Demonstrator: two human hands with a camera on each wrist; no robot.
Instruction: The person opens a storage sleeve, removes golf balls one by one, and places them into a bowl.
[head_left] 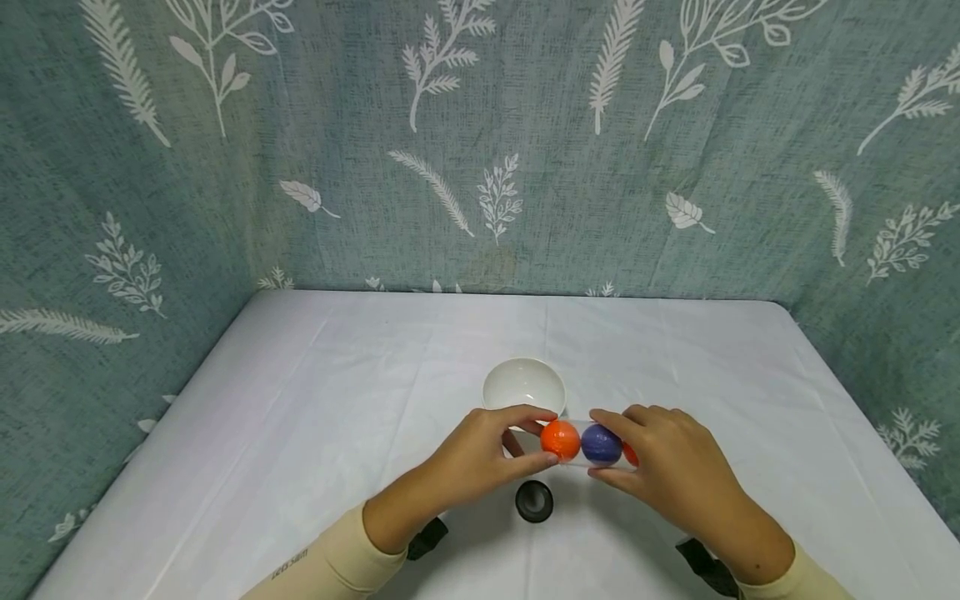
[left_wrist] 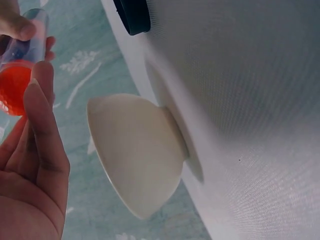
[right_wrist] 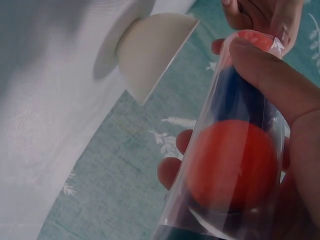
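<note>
My right hand (head_left: 667, 462) grips a clear plastic tube (right_wrist: 200, 132) held sideways above the table. Inside it, a blue ball (head_left: 602, 445) shows next to an orange-red ball (right_wrist: 232, 165) that sits deeper, partly covered by the right fingers in the head view. At the tube's left end is a bright orange ball (head_left: 560, 440). The thumb and fingertips of my left hand (head_left: 480, 454) pinch this ball from both sides. Just behind the hands stands a white bowl (head_left: 523, 385). A round black cap (head_left: 534, 501) lies in front of them.
A white cloth covers the table (head_left: 360, 375), whose far edge meets a green leaf-patterned curtain (head_left: 570, 208). The curtain also hangs along the left and right sides. The bowl is close to the left fingers.
</note>
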